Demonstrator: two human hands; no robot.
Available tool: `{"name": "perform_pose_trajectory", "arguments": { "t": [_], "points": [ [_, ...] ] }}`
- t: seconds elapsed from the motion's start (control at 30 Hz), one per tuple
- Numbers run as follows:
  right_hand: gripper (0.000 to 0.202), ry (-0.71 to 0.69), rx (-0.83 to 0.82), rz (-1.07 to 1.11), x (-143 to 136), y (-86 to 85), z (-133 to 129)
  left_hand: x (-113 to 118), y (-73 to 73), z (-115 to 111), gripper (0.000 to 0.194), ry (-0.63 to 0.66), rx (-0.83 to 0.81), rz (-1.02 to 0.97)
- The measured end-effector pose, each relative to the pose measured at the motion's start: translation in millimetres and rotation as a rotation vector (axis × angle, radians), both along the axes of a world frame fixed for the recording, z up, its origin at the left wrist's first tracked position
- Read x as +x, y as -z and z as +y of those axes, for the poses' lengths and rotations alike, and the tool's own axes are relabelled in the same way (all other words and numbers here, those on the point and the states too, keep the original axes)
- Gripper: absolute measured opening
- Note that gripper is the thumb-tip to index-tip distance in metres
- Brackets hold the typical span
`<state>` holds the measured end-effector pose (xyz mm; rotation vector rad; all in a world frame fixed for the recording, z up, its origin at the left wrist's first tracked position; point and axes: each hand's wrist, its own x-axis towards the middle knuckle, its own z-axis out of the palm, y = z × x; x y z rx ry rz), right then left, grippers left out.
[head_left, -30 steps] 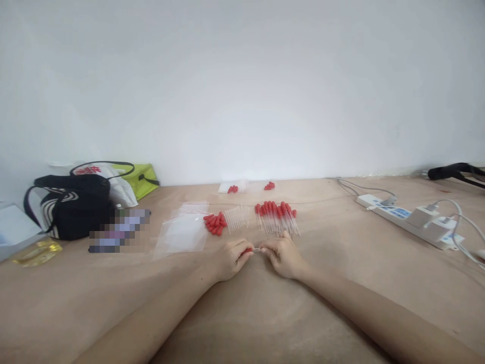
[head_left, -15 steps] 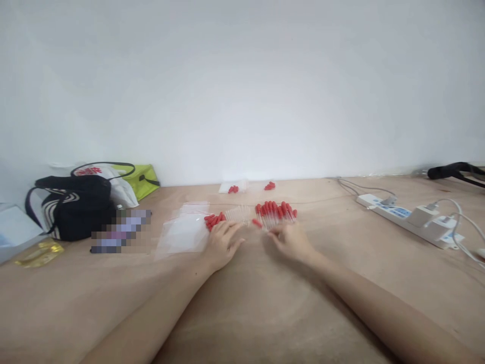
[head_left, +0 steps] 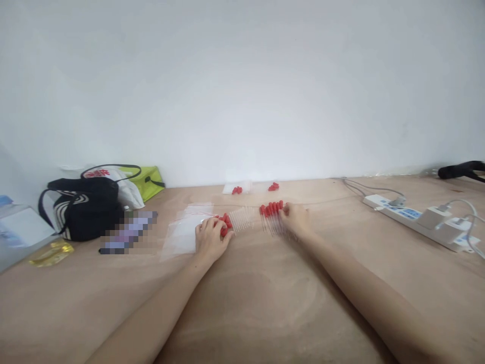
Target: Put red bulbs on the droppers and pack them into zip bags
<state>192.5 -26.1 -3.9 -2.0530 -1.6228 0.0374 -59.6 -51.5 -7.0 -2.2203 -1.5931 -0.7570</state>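
Note:
My left hand [head_left: 212,236] reaches into a small pile of red caps [head_left: 226,221]; its thumb and curled fingers close around a cap at the near edge. Just right of the pile lies a row of thin clear tubes [head_left: 242,218] without caps. My right hand [head_left: 296,218] is at the right end of a row of red-capped clear tubes [head_left: 271,210]. Its thumb and fingertips pinch a capped tube there, mostly hidden by the hand, which also covers that end of the row.
Clear plastic bags [head_left: 185,232] lie left of the pile. Farther back are two small groups of red pieces [head_left: 237,190]. On the left stand a black bag [head_left: 89,207], a green bag [head_left: 147,182] and a blurred-out item [head_left: 129,232]. A white power strip [head_left: 420,222] with cables lies right.
My right hand has moved right and away from me to the end of the capped row, with a capped tube. My left hand has shifted left, from beside the bare tubes onto the caps.

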Motion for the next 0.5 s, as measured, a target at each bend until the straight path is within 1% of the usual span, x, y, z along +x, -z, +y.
{"name": "perform_pose_trajectory", "arguments": {
  "t": [0.07, 0.13, 0.2, 0.27, 0.37, 0.5],
  "points": [
    [0.02, -0.054, 0.034, -0.037, -7.2, -4.4, -4.1, 0.7, -0.1, -0.4, 0.015, -0.024, -0.004, 0.026],
    [0.022, -0.172, 0.055, -0.088, -21.1, -9.3, -7.2, 1.2, -0.1, -0.2, 0.015, -0.053, -0.022, 0.057],
    [0.023, -0.291, 0.03, -0.151, -40.1, -13.2, -7.7, 1.1, 0.2, 0.8, 0.016, -0.079, -0.034, 0.078],
    [0.021, -0.284, -0.058, -0.173, -60.1, -15.0, -4.6, 0.4, 1.0, 2.3, 0.016, -0.098, -0.032, 0.088],
    [0.021, -0.207, -0.099, -0.15, -83.4, -14.1, 5.1, -0.7, 2.5, 4.2, 0.015, -0.113, -0.033, 0.094],
    [0.026, -0.131, -0.145, -0.113, -96.1, -10.8, 17.8, -0.2, 3.1, 4.3, 0.014, -0.118, -0.028, 0.109]
  ]
}}
